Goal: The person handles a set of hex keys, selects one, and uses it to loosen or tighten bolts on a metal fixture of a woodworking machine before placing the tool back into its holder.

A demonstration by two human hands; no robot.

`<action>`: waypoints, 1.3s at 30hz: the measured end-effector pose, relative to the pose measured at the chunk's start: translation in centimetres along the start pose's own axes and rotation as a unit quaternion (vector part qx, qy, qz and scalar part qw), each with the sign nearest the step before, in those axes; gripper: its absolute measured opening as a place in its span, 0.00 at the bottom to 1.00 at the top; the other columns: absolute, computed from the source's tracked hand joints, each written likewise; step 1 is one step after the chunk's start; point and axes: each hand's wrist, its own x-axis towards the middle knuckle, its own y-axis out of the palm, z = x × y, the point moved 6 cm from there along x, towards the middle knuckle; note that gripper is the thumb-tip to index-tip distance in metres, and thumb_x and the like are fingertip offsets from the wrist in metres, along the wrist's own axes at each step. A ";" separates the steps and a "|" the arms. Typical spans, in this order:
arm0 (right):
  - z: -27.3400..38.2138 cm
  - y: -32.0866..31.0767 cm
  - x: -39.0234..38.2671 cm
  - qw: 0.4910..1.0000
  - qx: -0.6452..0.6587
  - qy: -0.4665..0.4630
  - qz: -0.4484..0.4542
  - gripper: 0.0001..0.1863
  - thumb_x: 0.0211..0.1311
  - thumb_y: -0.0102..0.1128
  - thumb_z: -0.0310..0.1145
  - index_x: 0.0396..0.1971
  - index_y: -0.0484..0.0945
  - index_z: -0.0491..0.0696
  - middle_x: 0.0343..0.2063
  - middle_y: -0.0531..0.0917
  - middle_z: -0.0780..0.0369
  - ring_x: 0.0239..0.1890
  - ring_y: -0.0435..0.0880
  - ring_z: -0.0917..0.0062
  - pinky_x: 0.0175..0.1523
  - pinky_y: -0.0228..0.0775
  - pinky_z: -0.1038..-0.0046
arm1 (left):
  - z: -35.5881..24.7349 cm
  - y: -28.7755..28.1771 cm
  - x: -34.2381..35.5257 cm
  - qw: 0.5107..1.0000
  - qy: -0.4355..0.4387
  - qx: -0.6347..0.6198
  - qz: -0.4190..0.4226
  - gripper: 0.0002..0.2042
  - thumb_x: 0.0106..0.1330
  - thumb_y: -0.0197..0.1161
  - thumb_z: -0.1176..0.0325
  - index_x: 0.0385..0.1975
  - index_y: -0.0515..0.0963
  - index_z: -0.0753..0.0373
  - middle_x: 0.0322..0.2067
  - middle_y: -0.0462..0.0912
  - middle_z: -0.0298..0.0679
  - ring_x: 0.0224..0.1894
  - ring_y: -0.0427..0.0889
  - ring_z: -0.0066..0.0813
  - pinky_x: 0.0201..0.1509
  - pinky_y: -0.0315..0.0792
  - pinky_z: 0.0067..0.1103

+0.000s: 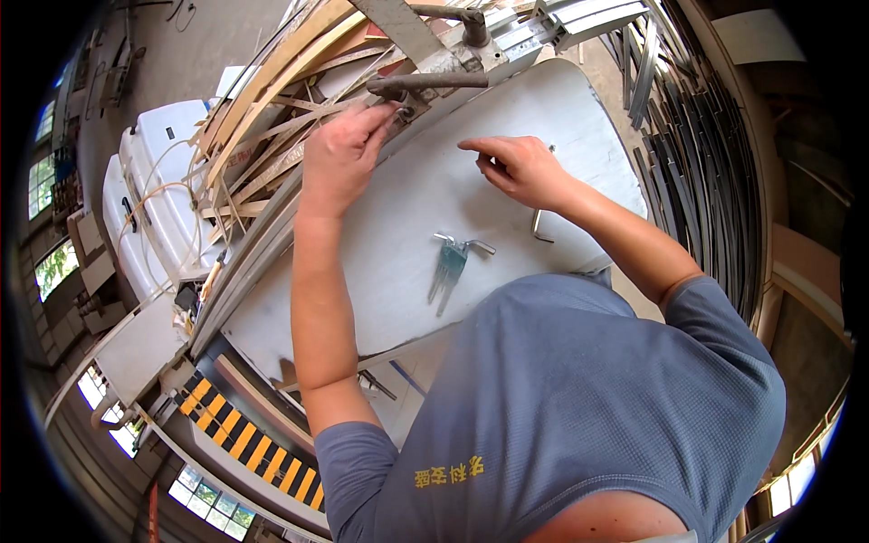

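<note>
My left hand [342, 156] is closed, its fingertips pinched at a small metal fitting [407, 110] under a dark bar handle [430, 83]. What the fingertips hold is hidden. Over the pale tabletop [380, 290], my right hand [518, 167] has its index finger stretched toward the left and the other fingers curled in. An L-shaped hex key [540, 228] shows below that hand and wrist; whether the curled fingers grip it I cannot tell. Nearer my body lies a green holder with several hex keys [450, 264].
Wood offcuts [272, 136] pile up beyond the table's left edge, beside white plastic containers [163, 195]. Dark metal strips [697, 172] stand in bundles at the right. A metal frame [394, 32] crosses the far edge. Yellow-black striping [244, 434] marks a beam at lower left.
</note>
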 end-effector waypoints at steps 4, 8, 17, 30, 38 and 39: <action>2.7 0.7 2.1 0.998 -0.015 -0.052 -0.040 0.26 0.63 0.60 0.25 0.62 0.76 0.50 0.29 0.86 0.62 0.29 0.85 0.63 0.34 0.76 0.64 | -0.7 0.6 -1.4 0.992 -0.046 -0.084 -0.081 0.10 0.73 0.62 0.68 0.48 0.85 0.61 0.27 0.81 0.46 0.26 0.79 0.38 0.33 0.73 0.29; 3.1 1.4 2.9 0.995 -0.032 -0.074 -0.067 0.29 0.61 0.62 0.25 0.65 0.73 0.49 0.27 0.85 0.63 0.26 0.84 0.64 0.31 0.75 0.63 | -1.8 3.3 -2.9 0.956 -0.164 -0.194 -0.149 0.12 0.77 0.56 0.69 0.52 0.80 0.67 0.24 0.76 0.42 0.22 0.73 0.25 0.27 0.69 0.26; 3.8 0.9 3.1 0.989 -0.077 -0.086 -0.097 0.30 0.59 0.63 0.24 0.64 0.73 0.48 0.26 0.85 0.63 0.25 0.84 0.64 0.28 0.73 0.62 | -2.8 5.7 -3.5 0.534 -0.244 -0.790 -0.176 0.06 0.79 0.54 0.68 0.47 0.74 0.62 0.26 0.69 0.27 0.26 0.64 0.13 0.24 0.56 0.14; 5.7 -2.4 3.0 0.927 0.365 0.083 -0.001 0.10 0.70 0.64 0.26 0.48 0.82 0.42 0.29 0.82 0.68 0.28 0.75 0.87 0.32 0.69 0.80 | -5.3 5.1 -6.5 0.860 -0.132 -0.454 -0.192 0.07 0.60 0.74 0.79 0.36 0.84 0.66 0.31 0.84 0.38 0.31 0.84 0.23 0.36 0.77 0.21; 4.7 -4.4 3.4 0.926 0.374 0.030 0.052 0.12 0.69 0.67 0.27 0.49 0.87 0.41 0.38 0.80 0.66 0.37 0.81 0.84 0.42 0.76 0.81 | 0.2 3.2 -5.6 0.945 -0.054 -0.131 -0.296 0.20 0.49 0.79 0.72 0.45 0.84 0.60 0.46 0.84 0.41 0.53 0.78 0.43 0.57 0.74 0.35; 4.8 -4.9 3.8 0.935 0.350 0.022 0.050 0.11 0.69 0.67 0.26 0.49 0.87 0.41 0.39 0.79 0.66 0.37 0.81 0.83 0.42 0.76 0.81 | 0.9 3.5 -5.2 0.944 -0.057 -0.135 -0.297 0.20 0.49 0.79 0.72 0.45 0.84 0.60 0.46 0.84 0.41 0.53 0.78 0.43 0.57 0.74 0.35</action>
